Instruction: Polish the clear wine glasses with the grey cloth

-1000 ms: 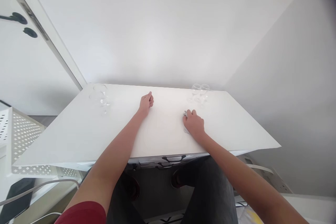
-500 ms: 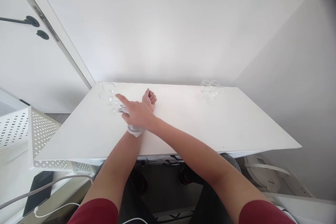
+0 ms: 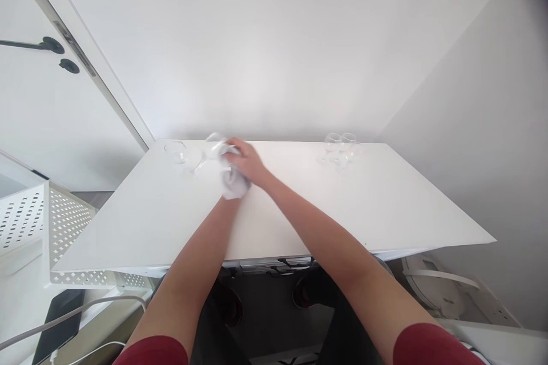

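1. Background: plain white wall [image 3: 257, 57], meeting a greyer side wall [image 3: 483, 142] at right; white door [image 3: 25, 108] at left, fitted with a dark lever handle [image 3: 52, 44].
2. Desk [image 3: 334, 211], white, smooth-topped, its far edge along the wall; dark drawer pulls [image 3: 295, 263] below the near edge.
3. Right hand [image 3: 250, 162], above the left-centre part of the desk, reaching across from the right; grip closed on a white cloth [image 3: 235, 183].
4. White cloth, bunched and blurred, beneath the right hand's fingers and over the end of the left forearm [image 3: 209, 242].
5. Left hand, mostly hidden by the cloth and the right hand; state of its grip cannot be told.
6. Clear stemmed glass [image 3: 213, 148], tilted, bowl beside the right hand and the cloth, stem slanting down to the left; which hand bears it cannot be told.
7. Second clear glass [image 3: 176, 152], to the left of the tilted one, near the desk's far left corner.
8. Group of clear stemmed glasses [image 3: 333, 142], standing close together by the far edge at right, well apart from the hands; exact count unclear.
9. Perforated white panel [image 3: 71, 217], beside the desk at left; dark flat device [image 3: 60, 319] below it.
10. Red sleeves [image 3: 432, 345] on both arms.
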The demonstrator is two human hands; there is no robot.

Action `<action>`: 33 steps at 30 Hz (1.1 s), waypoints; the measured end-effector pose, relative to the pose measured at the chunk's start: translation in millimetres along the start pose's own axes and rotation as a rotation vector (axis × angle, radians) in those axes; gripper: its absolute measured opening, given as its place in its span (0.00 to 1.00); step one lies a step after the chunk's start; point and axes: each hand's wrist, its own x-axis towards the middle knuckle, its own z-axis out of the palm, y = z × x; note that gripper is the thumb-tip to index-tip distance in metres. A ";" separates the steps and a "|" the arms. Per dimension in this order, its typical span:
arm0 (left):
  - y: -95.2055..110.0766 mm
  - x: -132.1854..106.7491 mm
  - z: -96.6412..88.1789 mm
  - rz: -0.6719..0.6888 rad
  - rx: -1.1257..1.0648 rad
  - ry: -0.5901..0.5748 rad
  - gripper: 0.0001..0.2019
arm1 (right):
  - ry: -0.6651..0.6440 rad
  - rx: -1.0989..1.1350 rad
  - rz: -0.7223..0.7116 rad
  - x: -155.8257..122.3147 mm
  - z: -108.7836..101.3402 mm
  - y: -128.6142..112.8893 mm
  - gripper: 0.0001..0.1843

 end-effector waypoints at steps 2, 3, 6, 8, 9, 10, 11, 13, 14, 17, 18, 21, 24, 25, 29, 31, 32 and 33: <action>-0.7 -2.0 3.5 0.087 -0.034 -0.023 0.22 | 0.147 0.278 0.034 -11.5 -43.8 13.5 0.12; -2.6 -2.9 5.3 0.143 -0.096 -0.054 0.18 | 0.194 0.360 0.071 -18.2 -63.3 21.6 0.13; -12.2 -4.1 9.5 0.218 -0.121 -0.189 0.09 | 0.232 0.449 0.177 -38.9 -103.8 47.0 0.15; -18.5 -3.6 11.4 0.216 -0.037 -0.253 0.14 | 0.242 0.480 0.212 -49.9 -114.9 61.4 0.17; -20.9 -3.1 12.3 0.217 0.006 -0.266 0.17 | 0.238 0.496 0.216 -53.7 -116.4 67.1 0.17; -22.5 -2.6 13.1 0.221 0.036 -0.274 0.19 | 0.222 0.510 0.216 -56.2 -116.0 71.6 0.18; -23.4 -2.2 13.9 0.226 0.049 -0.278 0.21 | 0.191 0.521 0.216 -57.6 -114.1 75.1 0.18; -23.4 -1.8 15.2 0.237 0.041 -0.270 0.23 | 0.090 0.531 0.229 -57.9 -108.1 79.3 0.21; -22.9 -1.8 15.6 0.239 0.030 -0.265 0.24 | 0.038 0.530 0.238 -57.2 -105.0 80.3 0.22; -20.8 -1.4 15.2 0.269 0.000 -0.232 0.25 | -0.045 0.524 0.265 -54.4 -100.4 82.7 0.24; -20.2 -1.0 14.5 0.291 -0.008 -0.208 0.24 | -0.019 0.533 0.278 -53.3 -101.3 84.0 0.25; -18.9 1.2 11.3 0.348 -0.052 -0.094 0.24 | 0.181 0.649 0.347 -50.0 -110.2 91.8 0.21; -16.9 2.4 8.9 0.356 -0.102 -0.004 0.23 | 0.312 0.767 0.385 -46.4 -121.7 103.2 0.14; -16.2 2.2 8.7 0.362 -0.108 0.015 0.23 | 0.346 0.764 0.377 -45.3 -124.3 106.6 0.13; -14.5 -1.2 10.9 0.398 -0.081 0.041 0.21 | 0.492 0.585 0.283 -43.0 -123.7 111.7 0.15; -15.0 -2.8 12.6 0.386 -0.057 0.032 0.20 | 0.474 0.503 0.216 -43.2 -119.2 109.0 0.17; -15.5 -3.3 13.4 0.366 -0.044 0.019 0.20 | 0.461 0.476 0.196 -43.4 -116.7 107.0 0.17; -16.1 -3.3 14.0 0.341 -0.031 -0.001 0.21 | 0.453 0.457 0.192 -43.7 -114.4 104.9 0.18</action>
